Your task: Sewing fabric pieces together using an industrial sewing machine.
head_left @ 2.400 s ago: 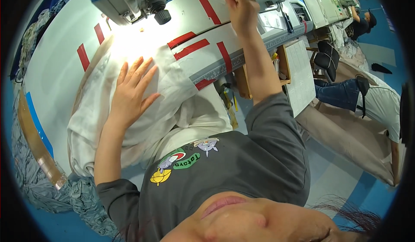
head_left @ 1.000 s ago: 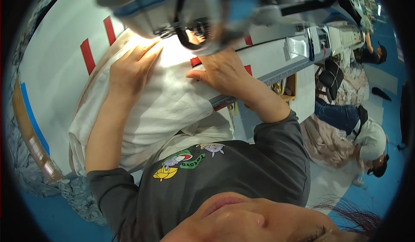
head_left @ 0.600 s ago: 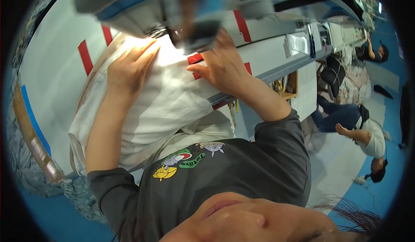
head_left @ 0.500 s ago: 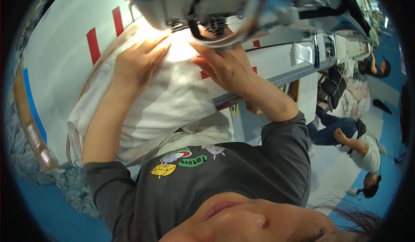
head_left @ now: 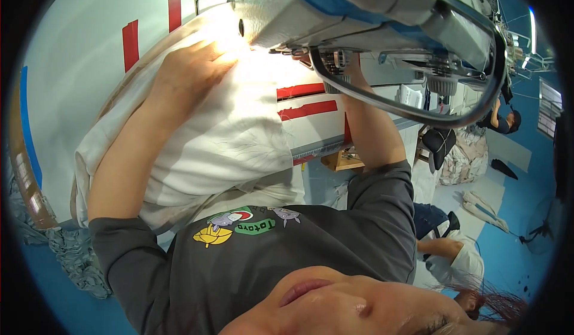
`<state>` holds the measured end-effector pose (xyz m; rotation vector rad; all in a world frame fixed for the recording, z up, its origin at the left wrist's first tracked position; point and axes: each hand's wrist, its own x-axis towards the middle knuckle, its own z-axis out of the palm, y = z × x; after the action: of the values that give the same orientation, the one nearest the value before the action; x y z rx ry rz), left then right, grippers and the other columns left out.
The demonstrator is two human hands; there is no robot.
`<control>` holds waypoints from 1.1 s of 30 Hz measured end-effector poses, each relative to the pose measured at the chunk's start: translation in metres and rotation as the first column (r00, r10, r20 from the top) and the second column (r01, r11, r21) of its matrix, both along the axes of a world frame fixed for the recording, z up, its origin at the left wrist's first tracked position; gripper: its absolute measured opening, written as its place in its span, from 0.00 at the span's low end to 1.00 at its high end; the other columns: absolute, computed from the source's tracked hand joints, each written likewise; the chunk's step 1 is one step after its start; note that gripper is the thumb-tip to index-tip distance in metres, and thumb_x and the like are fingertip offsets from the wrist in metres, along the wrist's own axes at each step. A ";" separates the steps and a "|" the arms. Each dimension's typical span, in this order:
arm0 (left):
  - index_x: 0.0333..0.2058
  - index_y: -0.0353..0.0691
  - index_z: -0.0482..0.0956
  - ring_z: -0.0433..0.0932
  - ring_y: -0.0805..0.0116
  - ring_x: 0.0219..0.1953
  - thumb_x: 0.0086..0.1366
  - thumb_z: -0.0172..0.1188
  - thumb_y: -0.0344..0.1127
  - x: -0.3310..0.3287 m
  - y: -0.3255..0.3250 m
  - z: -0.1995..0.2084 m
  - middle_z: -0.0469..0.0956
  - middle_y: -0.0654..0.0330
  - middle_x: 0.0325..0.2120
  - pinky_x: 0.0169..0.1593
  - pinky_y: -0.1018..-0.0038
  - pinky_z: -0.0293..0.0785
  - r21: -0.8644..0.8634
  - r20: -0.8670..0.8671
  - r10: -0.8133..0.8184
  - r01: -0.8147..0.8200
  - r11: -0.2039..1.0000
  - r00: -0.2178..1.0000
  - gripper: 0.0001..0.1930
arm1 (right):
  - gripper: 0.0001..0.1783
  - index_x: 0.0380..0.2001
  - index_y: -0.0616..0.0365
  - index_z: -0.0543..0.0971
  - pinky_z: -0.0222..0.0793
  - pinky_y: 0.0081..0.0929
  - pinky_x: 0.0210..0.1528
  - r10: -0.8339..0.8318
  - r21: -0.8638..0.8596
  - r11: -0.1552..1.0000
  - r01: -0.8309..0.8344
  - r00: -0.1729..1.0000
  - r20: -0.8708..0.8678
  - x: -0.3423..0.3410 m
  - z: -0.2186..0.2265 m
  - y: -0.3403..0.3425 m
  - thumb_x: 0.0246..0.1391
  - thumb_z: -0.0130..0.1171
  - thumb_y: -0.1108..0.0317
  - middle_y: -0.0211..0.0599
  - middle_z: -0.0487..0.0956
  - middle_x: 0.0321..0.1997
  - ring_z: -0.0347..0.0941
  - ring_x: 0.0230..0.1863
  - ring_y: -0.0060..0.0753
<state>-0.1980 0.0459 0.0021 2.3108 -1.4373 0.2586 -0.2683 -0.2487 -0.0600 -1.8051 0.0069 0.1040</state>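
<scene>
A large white cloth (head_left: 227,149) spreads over the sewing table and hangs down toward my lap. My left hand (head_left: 194,72) rests on its upper part with the fingers stretched toward the lit sewing area; glare washes out the fingertips. Above and to the right looms the grey and blue head of a sewing machine (head_left: 359,15), with a curved metal bar (head_left: 418,116) in front. Behind this bar and a dark knob, my right hand (head_left: 354,72) reaches under the machine head. Only a bit of it shows, and its fingers are hidden.
Red tape strips (head_left: 308,110) mark the white tabletop (head_left: 78,96), which has blue tape on its left edge. Grey cloth (head_left: 75,263) is heaped below on the left. To the right are a wooden drawer (head_left: 344,160), a seated person (head_left: 457,263) and another person farther back.
My view has shifted, so more of the machine head shows. My right hand has gone from the cloth's right side to behind the machine's bar. My left hand stays on the cloth.
</scene>
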 end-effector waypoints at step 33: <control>0.57 0.39 0.65 0.57 0.57 0.62 0.61 0.55 0.38 -0.078 0.111 0.024 0.61 0.52 0.59 0.60 0.68 0.58 0.071 -0.363 0.315 -0.310 0.948 0.877 0.25 | 0.23 0.51 0.59 0.71 0.60 0.31 0.57 0.536 0.694 0.657 -0.293 0.830 -0.156 -0.205 0.083 0.162 0.52 0.60 0.65 0.43 0.75 0.51 0.68 0.55 0.37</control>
<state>-0.2757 0.1568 0.0263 2.4303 -0.8813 -0.0975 -0.4730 -0.0870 0.0234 -1.0285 -0.1831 0.6916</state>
